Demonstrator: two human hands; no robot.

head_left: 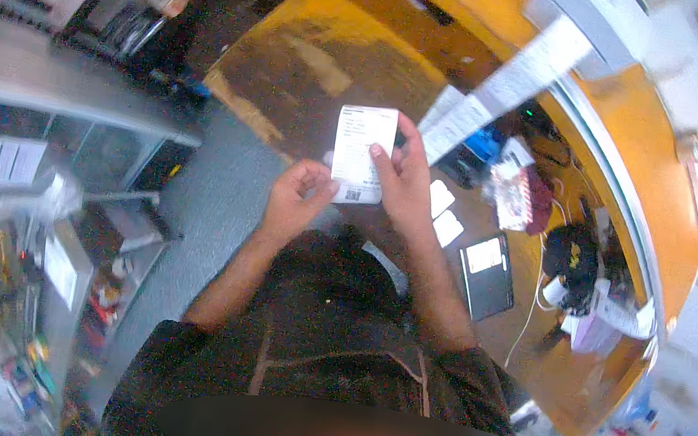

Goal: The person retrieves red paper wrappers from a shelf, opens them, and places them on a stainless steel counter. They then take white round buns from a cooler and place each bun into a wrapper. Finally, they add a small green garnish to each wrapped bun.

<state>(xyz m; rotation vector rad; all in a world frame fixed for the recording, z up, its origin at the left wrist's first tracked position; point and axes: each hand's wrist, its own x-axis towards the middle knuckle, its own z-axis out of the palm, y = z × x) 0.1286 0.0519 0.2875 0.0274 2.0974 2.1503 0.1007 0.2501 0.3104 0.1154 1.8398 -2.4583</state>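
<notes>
A white printed receipt is held upright in front of my chest, between both hands. My right hand grips its right edge, thumb lying across the printed face and fingers behind. At the lower left corner, my left hand pinches the paper between thumb and curled fingers. A small square code shows near the receipt's bottom edge. Beyond it, a long strip of printed paper hangs from a grey printer down onto the desk, apart from my hands.
The brown wooden desk curves round my front and right. On it lie a black tablet-like folder, small white slips, a plastic-wrapped packet, a dark cap-like item and white cables. Grey cabinets stand at left.
</notes>
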